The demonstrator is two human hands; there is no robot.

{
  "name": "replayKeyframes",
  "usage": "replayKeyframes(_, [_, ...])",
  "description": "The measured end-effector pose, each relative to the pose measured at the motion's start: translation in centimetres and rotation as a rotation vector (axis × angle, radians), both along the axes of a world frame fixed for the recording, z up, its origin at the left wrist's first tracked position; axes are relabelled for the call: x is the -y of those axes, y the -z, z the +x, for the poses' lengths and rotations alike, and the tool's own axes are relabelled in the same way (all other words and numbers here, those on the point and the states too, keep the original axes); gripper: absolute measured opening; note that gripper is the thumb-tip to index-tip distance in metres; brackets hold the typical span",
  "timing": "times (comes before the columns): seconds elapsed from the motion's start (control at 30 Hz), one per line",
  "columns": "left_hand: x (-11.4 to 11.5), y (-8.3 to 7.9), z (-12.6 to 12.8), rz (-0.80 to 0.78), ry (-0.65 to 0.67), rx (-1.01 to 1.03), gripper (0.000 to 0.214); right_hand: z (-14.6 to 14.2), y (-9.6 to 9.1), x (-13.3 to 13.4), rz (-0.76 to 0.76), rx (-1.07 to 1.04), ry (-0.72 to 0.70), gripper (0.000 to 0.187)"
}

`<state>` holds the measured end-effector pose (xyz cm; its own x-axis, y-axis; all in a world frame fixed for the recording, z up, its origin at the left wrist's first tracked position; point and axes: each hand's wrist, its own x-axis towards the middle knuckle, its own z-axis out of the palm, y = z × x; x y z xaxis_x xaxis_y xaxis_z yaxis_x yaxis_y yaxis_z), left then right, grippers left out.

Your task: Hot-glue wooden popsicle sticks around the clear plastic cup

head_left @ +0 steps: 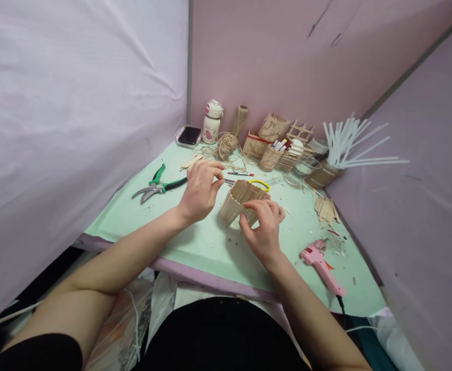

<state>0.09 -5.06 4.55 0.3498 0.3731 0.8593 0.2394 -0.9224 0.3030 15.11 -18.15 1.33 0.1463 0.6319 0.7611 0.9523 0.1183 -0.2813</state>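
Note:
A cup-shaped holder of wooden craft sticks [231, 206] stands on the green tabletop between my hands, with a see-through patch low on its near side. My left hand [201, 191] is raised at its left, thumb and forefinger pinched together; anything between them is too small to make out. Over the holder's right side is my right hand [265, 226], thumb and fingertips drawn close near the wall. Whether those fingertips grip the wall or something thin, I cannot make out. Behind the holder lie yellow-handled scissors [262, 184], partly hidden.
Green-handled pruning shears [158, 186] lie at left. A pink glue gun [322, 263] rests at right, its cord over the table edge. Along the back stand a bottle [212, 123], a twine ball [227, 146], a pen cup [271, 156] and white glue sticks [347, 141].

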Motion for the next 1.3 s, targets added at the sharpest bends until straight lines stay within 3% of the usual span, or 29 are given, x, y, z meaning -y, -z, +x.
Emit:
replayKeyframes(0.27, [-2.9,0.6,-0.6,-0.011,-0.006,-0.193,0.025,0.0,0.0,0.0,-0.001,0.009,-0.006,0.015])
replayKeyframes(0.43, [-3.8,0.4,-0.8,-0.125,0.049,-0.241,0.04,0.0,0.1,0.0,-0.005,0.007,-0.004,0.015])
replayKeyframes(0.63, [-3.0,-1.3,-0.5,-0.321,0.255,-0.116,0.008,0.1,0.1,0.0,0.003,0.017,-0.01,0.016])
replayKeyframes(0.73, [-2.3,-2.8,-0.3,-0.269,0.278,-0.254,0.025,0.1,0.0,0.0,-0.004,0.019,-0.01,0.016])
replayKeyframes(0.9, [-1.8,-4.4,0.3,-0.014,0.412,-0.65,0.031,0.2,0.1,0.1,-0.012,0.022,-0.013,0.018])
replayKeyframes(1.0, [-1.8,-4.3,1.0,0.049,0.417,-0.834,0.016,0.2,0.2,0.1,-0.016,0.017,-0.011,0.018])
replayKeyframes(1.1, [-1.9,-3.9,1.8,0.059,0.411,-0.908,0.005,0.2,0.2,0.2,-0.005,0.019,-0.013,0.016])
replayKeyframes(1.3, [-2.1,-3.7,2.4,0.02,0.435,-0.909,0.013,0.4,0.2,0.0,0.033,0.034,-0.027,0.013])
